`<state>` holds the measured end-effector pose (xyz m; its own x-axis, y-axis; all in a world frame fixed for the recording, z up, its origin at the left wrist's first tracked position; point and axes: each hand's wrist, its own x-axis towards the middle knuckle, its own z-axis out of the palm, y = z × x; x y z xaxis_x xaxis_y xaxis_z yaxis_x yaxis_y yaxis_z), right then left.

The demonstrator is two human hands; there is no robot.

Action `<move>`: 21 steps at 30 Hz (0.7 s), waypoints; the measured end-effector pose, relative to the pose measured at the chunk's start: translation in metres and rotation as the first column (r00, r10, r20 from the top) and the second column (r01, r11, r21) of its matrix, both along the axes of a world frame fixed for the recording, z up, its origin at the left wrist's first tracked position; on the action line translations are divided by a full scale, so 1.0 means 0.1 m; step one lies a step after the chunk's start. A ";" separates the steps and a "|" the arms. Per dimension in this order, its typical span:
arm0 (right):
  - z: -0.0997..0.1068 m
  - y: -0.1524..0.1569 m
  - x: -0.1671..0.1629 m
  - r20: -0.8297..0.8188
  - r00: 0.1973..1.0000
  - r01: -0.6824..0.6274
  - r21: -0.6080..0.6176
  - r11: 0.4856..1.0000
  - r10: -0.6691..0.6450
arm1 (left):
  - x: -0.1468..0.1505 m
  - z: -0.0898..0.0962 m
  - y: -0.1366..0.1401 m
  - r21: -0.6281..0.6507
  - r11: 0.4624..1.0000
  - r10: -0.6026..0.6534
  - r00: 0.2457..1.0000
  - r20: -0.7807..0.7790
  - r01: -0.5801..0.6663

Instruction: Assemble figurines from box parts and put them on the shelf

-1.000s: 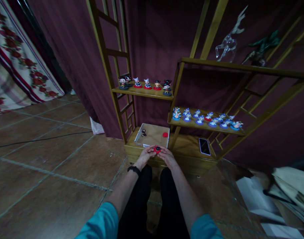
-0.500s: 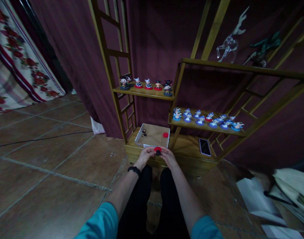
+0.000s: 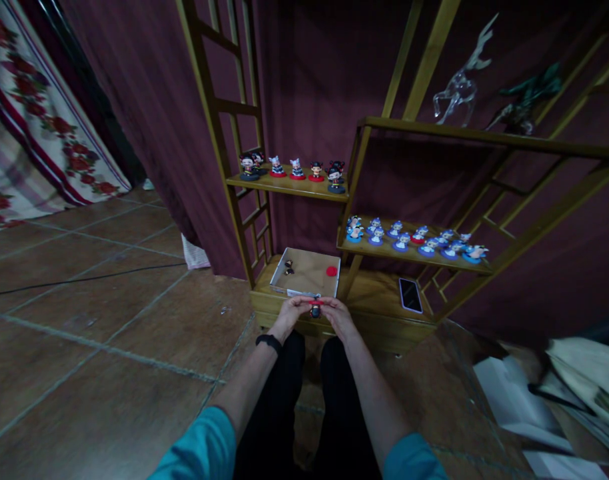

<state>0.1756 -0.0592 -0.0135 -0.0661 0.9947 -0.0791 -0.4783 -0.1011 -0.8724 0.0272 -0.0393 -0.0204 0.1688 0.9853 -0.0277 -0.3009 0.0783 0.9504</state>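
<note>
Between both hands is a small figurine [image 3: 315,311] with a dark head and a red round base, tipped so that the base lies edge-on above the head. My left hand [image 3: 292,315] pinches the base from the left, and my right hand [image 3: 337,315] pinches it from the right. Just beyond my fingers stands a shallow cardboard box [image 3: 309,260]. In it lie a red disc [image 3: 331,271] on the right and a couple of small black-and-gold pieces [image 3: 289,267] on the left, too small to name.
Small figurines [image 3: 297,169] line the upper left shelf [image 3: 289,186]. Several blue and purple figurines [image 3: 401,243] stand on the right shelf. A phone [image 3: 410,295] lies on the cabinet's base board. Higher up are a clear deer statuette [image 3: 459,90] and a dark green ornament [image 3: 527,100].
The figurine has been turned in my fingers: its red base showed its face before and is now edge-on, with the head below it. Both hands stay in nearly the same place.
</note>
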 end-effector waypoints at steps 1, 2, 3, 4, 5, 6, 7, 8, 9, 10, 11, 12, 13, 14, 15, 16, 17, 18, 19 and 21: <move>0.00 0.00 0.00 -0.005 1.000 0.001 -0.005 1.000 -0.001 | 0.00 0.00 0.00 -0.001 1.000 -0.001 1.000 -0.002 0.001; 0.00 0.00 0.00 -0.008 1.000 0.001 -0.009 1.000 -0.001 | 0.00 0.00 0.00 -0.001 1.000 -0.004 1.000 -0.004 0.004; 0.01 0.00 0.00 -0.009 1.000 0.000 -0.009 1.000 0.000 | 0.00 0.00 0.00 0.000 1.000 -0.006 1.000 -0.006 0.006; 0.01 0.00 0.00 -0.009 1.000 -0.001 -0.007 1.000 0.001 | 0.00 0.00 0.00 0.001 1.000 -0.007 1.000 -0.011 0.007; 0.02 -0.01 0.00 -0.007 1.000 -0.002 -0.003 1.000 0.002 | 0.00 0.00 0.00 0.002 1.000 -0.005 1.000 -0.016 0.005; 0.02 -0.01 0.00 -0.006 1.000 -0.004 0.001 1.000 0.004 | 0.00 0.00 0.00 0.003 1.000 -0.002 1.000 -0.021 0.002; 0.03 -0.01 0.00 -0.007 1.000 -0.007 0.005 1.000 0.007 | 0.00 0.00 0.00 0.002 1.000 0.002 1.000 -0.026 -0.002; 0.03 -0.02 0.00 -0.006 1.000 -0.010 0.007 1.000 0.010 | 0.00 0.00 0.00 0.000 1.000 0.008 1.000 -0.030 -0.008; 0.03 -0.02 0.00 -0.004 1.000 -0.010 0.005 1.000 0.010 | 0.00 0.00 0.00 -0.002 1.000 0.012 0.999 -0.033 -0.012; 0.02 -0.01 0.00 -0.001 1.000 -0.009 0.003 1.000 0.009 | 0.01 0.00 0.00 -0.005 1.000 0.016 0.999 -0.034 -0.016; 0.02 -0.01 0.01 0.004 1.000 -0.006 -0.001 1.000 0.006 | 0.01 0.00 0.00 -0.007 1.000 0.017 0.999 -0.033 -0.018; 0.01 -0.01 0.01 0.012 1.000 -0.001 -0.007 1.000 0.001 | 0.01 0.00 0.00 -0.012 1.000 0.018 0.999 -0.031 -0.019; 0.00 0.00 0.01 0.021 1.000 0.002 -0.016 1.000 -0.002 | 0.01 0.01 0.00 -0.017 1.000 0.018 0.999 -0.029 -0.018; -0.02 0.00 0.01 0.031 1.000 0.003 -0.027 1.000 -0.003 | 0.01 0.01 0.00 -0.024 1.000 0.017 0.999 -0.027 -0.018; -0.03 0.01 0.02 0.036 0.999 0.002 -0.038 0.999 -0.001 | 0.01 0.01 0.00 -0.032 0.999 0.017 1.000 -0.026 -0.018; -0.04 0.01 0.02 0.039 0.999 -0.001 -0.047 0.999 0.003 | 0.02 0.01 0.00 -0.041 0.999 0.019 1.000 -0.025 -0.020; -0.04 0.01 0.03 0.039 0.999 -0.005 -0.056 0.998 0.007 | 0.02 0.01 0.00 -0.049 0.999 0.021 0.999 -0.024 -0.022; -0.05 0.01 0.03 0.039 0.999 -0.007 -0.067 0.998 0.010 | 0.02 0.00 0.00 -0.057 0.998 0.024 0.999 -0.024 -0.025; -0.05 0.01 0.03 0.043 0.999 -0.006 -0.081 0.997 0.009 | 0.02 0.00 0.00 -0.064 0.998 0.025 0.999 -0.022 -0.027; -0.05 0.01 0.02 0.065 0.998 -0.003 -0.121 0.993 0.011 | 0.01 -0.01 0.01 -0.076 0.997 0.022 1.000 -0.019 -0.023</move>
<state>0.1779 -0.0581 -0.0182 -0.0634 0.9770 -0.2034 -0.4197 -0.2111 -0.8828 0.0286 -0.0385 -0.0209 0.1455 0.9837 -0.1060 -0.2866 0.1444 0.9471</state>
